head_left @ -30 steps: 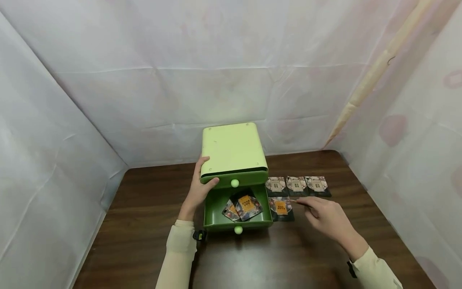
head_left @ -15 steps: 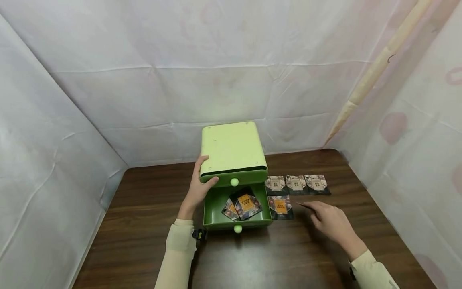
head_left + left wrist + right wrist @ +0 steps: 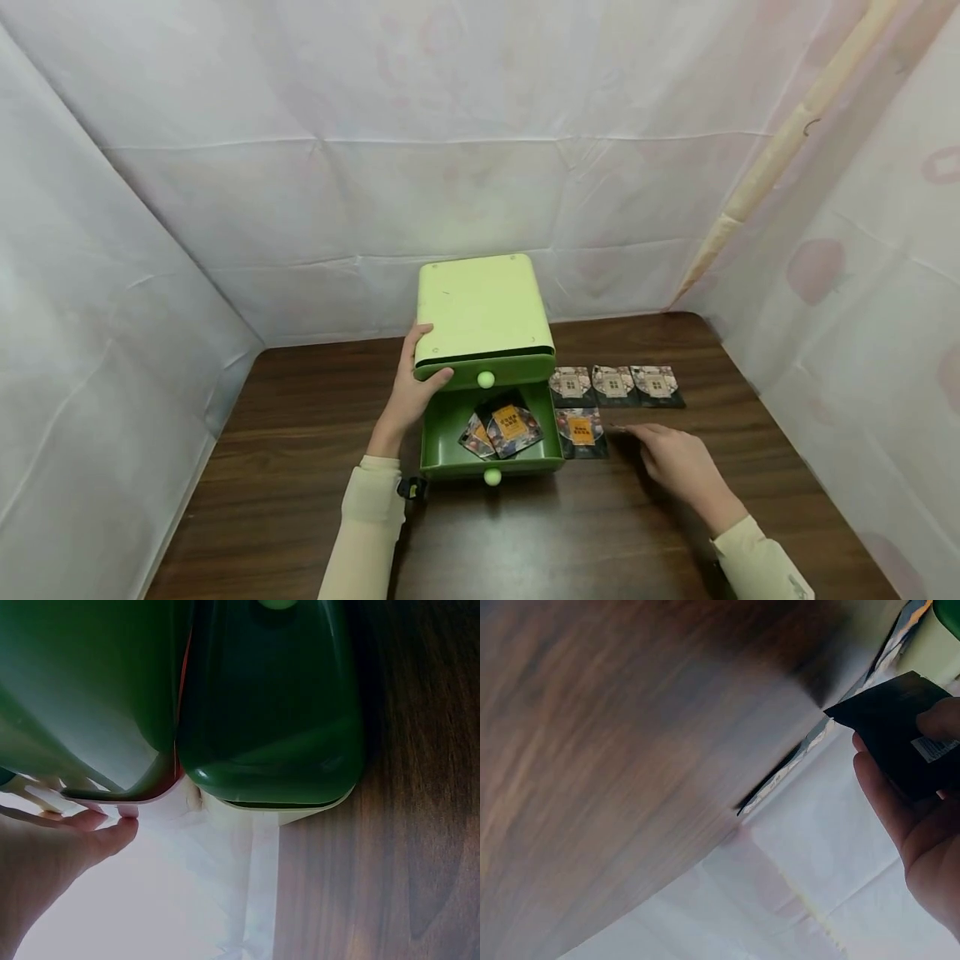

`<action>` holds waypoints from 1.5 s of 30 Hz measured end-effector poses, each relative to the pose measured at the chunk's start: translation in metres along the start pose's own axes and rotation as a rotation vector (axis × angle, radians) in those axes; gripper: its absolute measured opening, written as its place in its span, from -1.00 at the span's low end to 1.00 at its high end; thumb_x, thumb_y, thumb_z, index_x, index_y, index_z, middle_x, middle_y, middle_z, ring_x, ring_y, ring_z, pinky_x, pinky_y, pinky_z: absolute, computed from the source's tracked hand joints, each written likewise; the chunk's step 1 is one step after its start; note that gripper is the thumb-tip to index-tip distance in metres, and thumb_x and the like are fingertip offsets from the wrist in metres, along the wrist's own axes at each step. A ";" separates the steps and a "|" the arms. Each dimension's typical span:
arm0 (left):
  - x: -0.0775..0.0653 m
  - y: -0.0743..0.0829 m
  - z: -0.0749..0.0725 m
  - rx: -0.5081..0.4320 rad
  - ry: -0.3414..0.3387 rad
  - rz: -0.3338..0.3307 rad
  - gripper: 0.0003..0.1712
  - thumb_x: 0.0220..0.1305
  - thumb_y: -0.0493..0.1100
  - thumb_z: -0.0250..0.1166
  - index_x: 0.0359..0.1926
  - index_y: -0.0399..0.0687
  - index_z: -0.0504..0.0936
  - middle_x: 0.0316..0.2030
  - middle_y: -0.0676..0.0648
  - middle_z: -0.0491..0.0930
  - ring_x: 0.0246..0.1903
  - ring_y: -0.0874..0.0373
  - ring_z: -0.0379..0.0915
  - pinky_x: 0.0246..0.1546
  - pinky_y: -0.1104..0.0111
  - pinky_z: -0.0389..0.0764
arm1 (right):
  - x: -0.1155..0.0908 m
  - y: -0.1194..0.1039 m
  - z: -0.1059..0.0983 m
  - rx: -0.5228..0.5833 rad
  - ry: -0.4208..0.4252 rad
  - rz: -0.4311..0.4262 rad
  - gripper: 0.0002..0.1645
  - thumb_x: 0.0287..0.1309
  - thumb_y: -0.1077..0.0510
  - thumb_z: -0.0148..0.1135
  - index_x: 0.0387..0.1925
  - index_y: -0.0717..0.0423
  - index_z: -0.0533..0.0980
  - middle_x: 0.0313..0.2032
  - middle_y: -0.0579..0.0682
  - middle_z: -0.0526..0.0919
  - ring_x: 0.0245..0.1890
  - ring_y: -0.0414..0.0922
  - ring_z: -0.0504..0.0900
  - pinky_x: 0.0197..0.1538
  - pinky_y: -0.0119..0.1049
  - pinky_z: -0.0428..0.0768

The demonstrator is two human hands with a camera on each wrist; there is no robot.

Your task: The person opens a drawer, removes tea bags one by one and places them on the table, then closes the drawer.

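Observation:
A light-green two-drawer box [image 3: 483, 304] stands on the table with its lower drawer [image 3: 442, 442] pulled out. At its left front corner my left hand [image 3: 408, 396] grips the box, thumb on the upper drawer's front and fingers along the side. Two dark packets with orange labels [image 3: 510, 423] lie overlapped in the lower drawer. My right hand [image 3: 678, 467] pinches a flat black packet [image 3: 889, 727] above the table, its back with a white label facing the right wrist camera. Just left of that hand lies another orange-labelled packet [image 3: 581, 433], flat beside the drawer.
A row of three packets with beige labels [image 3: 615, 386] lies on the table [image 3: 300, 467] right of the box. The upper drawer [image 3: 517, 367] is pushed in, with a round knob. White cloth [image 3: 450, 192] hangs behind and at both sides.
My right hand, with the packet, has moved slightly away from the orange-labelled packet on the table and a little lower. The left hand keeps its place on the box.

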State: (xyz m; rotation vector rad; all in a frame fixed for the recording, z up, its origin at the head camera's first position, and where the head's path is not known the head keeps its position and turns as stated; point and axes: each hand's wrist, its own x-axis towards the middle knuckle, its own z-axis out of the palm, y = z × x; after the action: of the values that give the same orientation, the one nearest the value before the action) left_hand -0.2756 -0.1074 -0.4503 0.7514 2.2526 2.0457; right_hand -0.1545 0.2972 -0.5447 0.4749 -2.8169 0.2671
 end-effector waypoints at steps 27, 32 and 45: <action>0.000 0.003 0.001 0.002 -0.005 0.017 -0.23 0.24 -0.26 0.21 0.37 0.05 0.03 0.43 0.02 -0.51 0.39 0.07 -0.51 0.26 -0.18 -0.01 | 0.003 -0.003 0.016 0.022 -0.247 0.081 -0.34 0.09 -0.15 0.24 0.16 0.12 0.45 0.17 0.30 0.41 0.09 0.27 0.40 -0.07 0.21 0.50; -0.001 0.003 0.001 -0.006 -0.009 0.019 -0.23 0.24 -0.28 0.21 0.37 0.03 0.02 0.43 0.01 -0.52 0.39 0.06 -0.51 0.25 -0.18 0.01 | 0.002 -0.005 0.018 0.039 -0.279 0.102 -0.32 0.17 -0.14 0.16 0.23 0.14 0.37 0.25 0.30 0.32 0.16 0.29 0.31 0.00 0.24 0.44; -0.001 0.001 0.001 -0.022 -0.013 0.008 -0.22 0.25 -0.25 0.20 0.38 0.07 0.01 0.43 0.05 -0.53 0.39 0.07 -0.50 0.25 -0.16 0.06 | 0.002 -0.006 0.022 -0.007 -0.217 0.089 -0.30 0.09 -0.07 0.27 0.22 0.15 0.38 0.21 0.33 0.36 0.11 0.27 0.37 -0.04 0.21 0.48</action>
State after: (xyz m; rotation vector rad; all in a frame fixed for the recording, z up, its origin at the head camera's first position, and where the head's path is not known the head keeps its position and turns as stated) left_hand -0.2743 -0.1071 -0.4494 0.7708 2.2207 2.0593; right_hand -0.1597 0.2865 -0.5643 0.3985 -3.0546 0.2361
